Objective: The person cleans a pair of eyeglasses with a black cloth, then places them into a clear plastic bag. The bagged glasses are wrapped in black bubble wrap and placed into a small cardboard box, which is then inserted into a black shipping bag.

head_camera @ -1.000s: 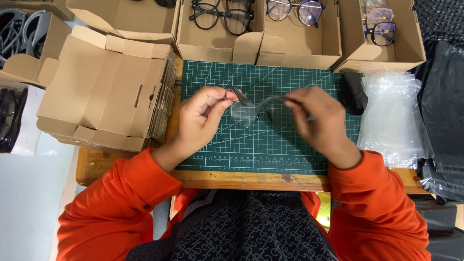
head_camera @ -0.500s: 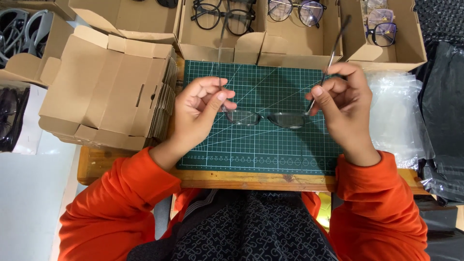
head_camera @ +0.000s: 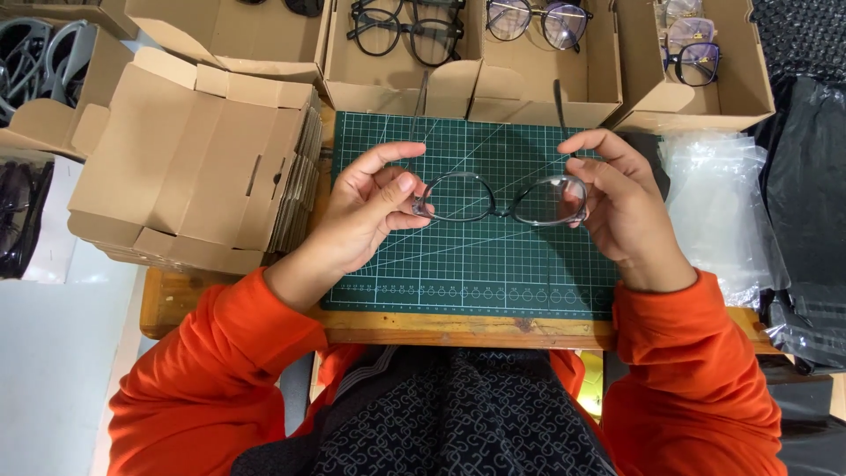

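A pair of dark, thin-framed glasses (head_camera: 498, 200) with clear round lenses hovers above a green cutting mat (head_camera: 476, 264), its two temple arms unfolded and pointing away from me. My left hand (head_camera: 366, 207) pinches the left end of the frame between thumb and fingers. On the other side my right hand (head_camera: 617, 198) grips the right end near the hinge. Both arms wear orange sleeves.
A stack of flat folded cardboard boxes (head_camera: 198, 167) lies left of the mat. Open cardboard boxes (head_camera: 546, 88) holding several glasses line the far edge. Clear plastic bags (head_camera: 718, 207) and black bags (head_camera: 811, 203) lie at the right. The wooden table edge (head_camera: 458, 328) runs below the mat.
The glasses were first bunched between my hands; the temple arms have swung open and the frame is now held level, facing me, with my hands farther apart.
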